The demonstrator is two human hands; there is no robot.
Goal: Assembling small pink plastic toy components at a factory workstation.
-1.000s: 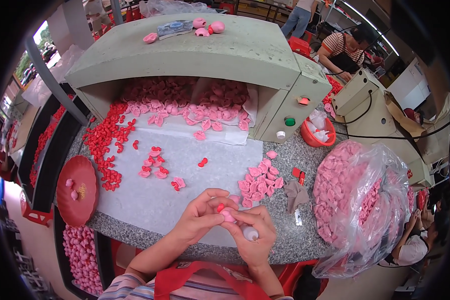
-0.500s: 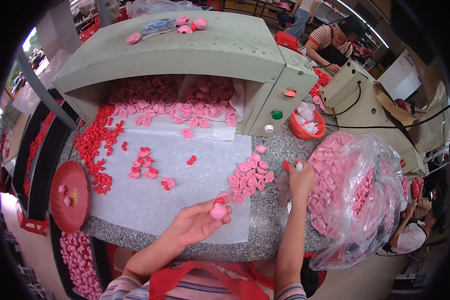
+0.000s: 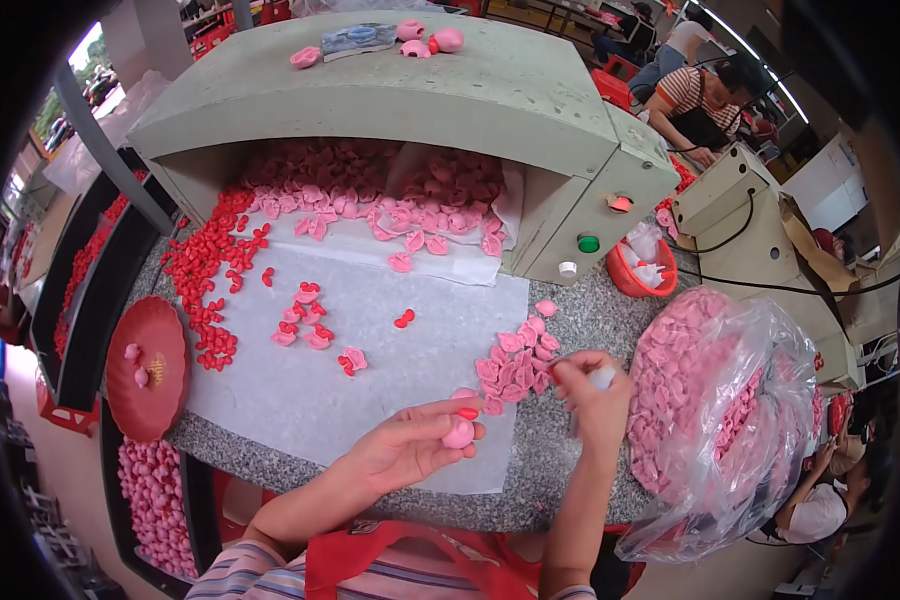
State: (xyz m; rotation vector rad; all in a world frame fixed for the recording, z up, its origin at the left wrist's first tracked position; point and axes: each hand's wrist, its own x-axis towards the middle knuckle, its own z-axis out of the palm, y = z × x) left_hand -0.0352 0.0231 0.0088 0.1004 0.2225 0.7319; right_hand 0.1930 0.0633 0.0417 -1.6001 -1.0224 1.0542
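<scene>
My left hand [image 3: 415, 440] is closed on a small round pink plastic piece [image 3: 458, 434] with a red bit [image 3: 467, 413] at its top, held above the white sheet's front edge. Another pink bit shows just behind those fingertips. My right hand [image 3: 595, 395] is closed, fingers bent, beside a pile of pink shell-shaped pieces [image 3: 515, 365]. A small white object [image 3: 602, 377] shows in it, with red at its fingertips; its kind is unclear. Farther left on the sheet [image 3: 360, 430] lie pink shells with red bow-shaped pieces [image 3: 305, 318], and a lone red bow [image 3: 404, 318].
A pale green machine [image 3: 370, 100], its opening full of pink shells, stands at the back. Red bows [image 3: 210, 270] are heaped left, near a red dish [image 3: 148, 365]. At right are a clear bag [image 3: 710, 400] of pink shells and a red basket [image 3: 638, 275]. A person sits beyond.
My right hand has moved left toward the pink shell pile, and its fingers have turned toward my left hand. My left hand still holds the round pink piece. The whole view has shifted slightly.
</scene>
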